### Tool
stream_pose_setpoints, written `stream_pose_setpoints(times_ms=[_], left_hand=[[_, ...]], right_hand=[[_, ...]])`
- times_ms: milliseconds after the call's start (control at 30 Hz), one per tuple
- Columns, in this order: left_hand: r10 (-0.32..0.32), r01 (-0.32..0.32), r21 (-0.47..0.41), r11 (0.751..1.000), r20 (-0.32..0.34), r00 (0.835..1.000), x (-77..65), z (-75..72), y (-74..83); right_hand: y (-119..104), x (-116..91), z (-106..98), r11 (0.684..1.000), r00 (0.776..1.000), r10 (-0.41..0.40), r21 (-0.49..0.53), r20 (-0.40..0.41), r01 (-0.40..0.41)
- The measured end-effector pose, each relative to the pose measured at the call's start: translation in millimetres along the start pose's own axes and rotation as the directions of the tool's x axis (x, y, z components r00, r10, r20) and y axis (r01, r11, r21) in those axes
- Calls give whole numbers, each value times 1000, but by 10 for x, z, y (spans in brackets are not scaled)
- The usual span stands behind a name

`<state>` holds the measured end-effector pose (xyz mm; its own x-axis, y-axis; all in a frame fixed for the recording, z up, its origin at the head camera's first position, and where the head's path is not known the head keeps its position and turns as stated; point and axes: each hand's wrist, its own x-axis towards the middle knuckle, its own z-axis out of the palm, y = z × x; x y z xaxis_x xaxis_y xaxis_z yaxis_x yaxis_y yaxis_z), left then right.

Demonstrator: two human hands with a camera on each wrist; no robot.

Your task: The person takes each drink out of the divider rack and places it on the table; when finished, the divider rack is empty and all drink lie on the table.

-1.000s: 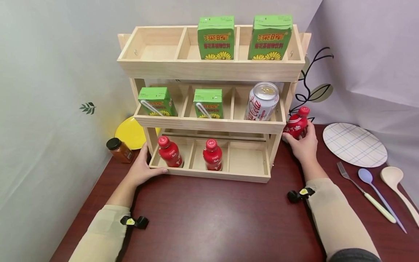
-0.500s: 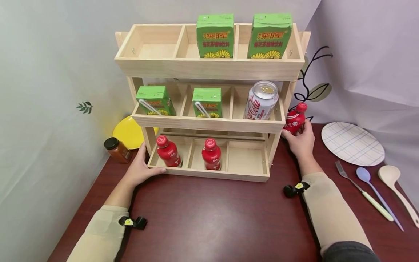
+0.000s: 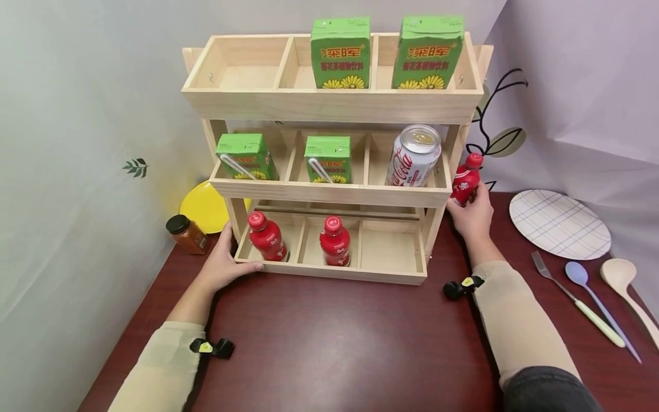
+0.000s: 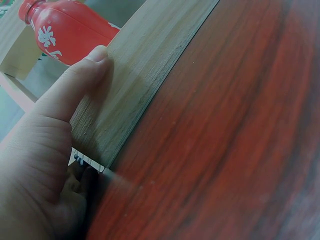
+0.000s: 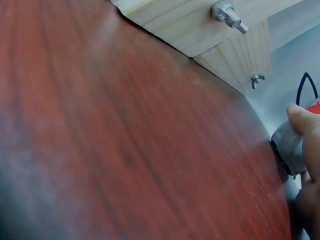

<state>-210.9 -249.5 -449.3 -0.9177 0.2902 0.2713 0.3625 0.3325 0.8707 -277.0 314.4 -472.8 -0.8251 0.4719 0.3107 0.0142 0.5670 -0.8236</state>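
In the head view, a three-tier wooden rack point(image 3: 329, 106) stands on the table. My left hand point(image 3: 222, 266) grips its lower left corner. The thumb lies on the front board, as the left wrist view shows, beside a red bottle point(image 4: 75, 30). Right of the rack, my right hand point(image 3: 472, 217) holds another red bottle point(image 3: 466, 182) by its lower part, its red cap up. In the right wrist view only the bottle's lower end point(image 5: 291, 147) shows. The bottom tier holds two red bottles, one in the left compartment point(image 3: 269, 240) and one in the middle point(image 3: 334, 243).
Green drink cartons point(image 3: 340, 54) stand on the upper two tiers, with a cola can point(image 3: 414, 157) at middle right. A spice jar point(image 3: 187, 234) and yellow plate point(image 3: 203, 209) lie left. A checked plate point(image 3: 560, 224), fork point(image 3: 576, 300), blue spoon point(image 3: 594, 303) and ladle point(image 3: 618, 274) lie right.
My right hand has shifted slightly toward the back with the red bottle, along the rack's right side. The left hand has stayed on the rack's corner.
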Motion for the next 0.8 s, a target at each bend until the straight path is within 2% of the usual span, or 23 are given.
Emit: stream_pose_setpoints(times_ms=[167,400,800], left_hand=[[-4,4,0,1000,-3,1000,-5,6,4],[-2,2,7,1000,-5,1000,6,0,-1],[-10,10,17,1000,-3,1000,5,5,4]], right_hand=[[10,12,-1,1000,1000,-4,-27,20,5],[31,14,17,995,999,-35,-92,8,35],[26,-2,37,990,1000,5,-143,-14,-7]])
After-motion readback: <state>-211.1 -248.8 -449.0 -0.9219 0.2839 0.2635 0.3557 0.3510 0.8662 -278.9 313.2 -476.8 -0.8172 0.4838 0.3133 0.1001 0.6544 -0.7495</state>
